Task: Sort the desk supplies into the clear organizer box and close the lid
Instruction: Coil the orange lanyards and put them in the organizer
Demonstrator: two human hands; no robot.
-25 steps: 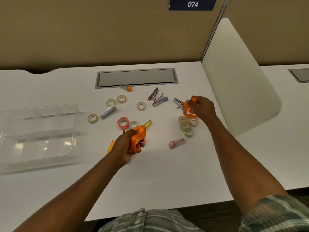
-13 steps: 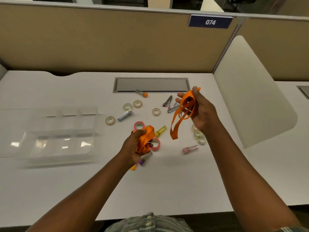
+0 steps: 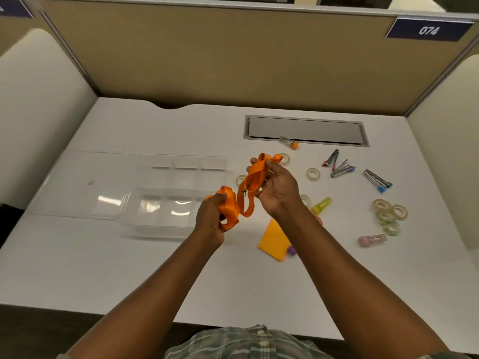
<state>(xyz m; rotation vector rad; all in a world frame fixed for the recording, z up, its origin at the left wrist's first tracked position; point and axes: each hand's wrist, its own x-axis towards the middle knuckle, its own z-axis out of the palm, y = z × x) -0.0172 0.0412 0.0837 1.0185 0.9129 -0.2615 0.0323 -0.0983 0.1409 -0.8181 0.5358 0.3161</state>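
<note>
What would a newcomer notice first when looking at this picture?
The bright orange lanyard straps at the centre catch the eye first, bunched in the left hand and the right hand above the white desk. Just left of the hands sits the clear organizer box, its lid open flat and its compartments seemingly empty. Tape rolls and other small supplies lie scattered on the right.

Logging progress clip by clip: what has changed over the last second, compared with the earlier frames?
The right hand lifted an orange strap from beside the clips and carried it left, next to the left hand, which still grips its orange bundle. Both hands now hover by the organizer box. Unchanged: box open and empty; tape rolls and other supplies on the desk.
</note>
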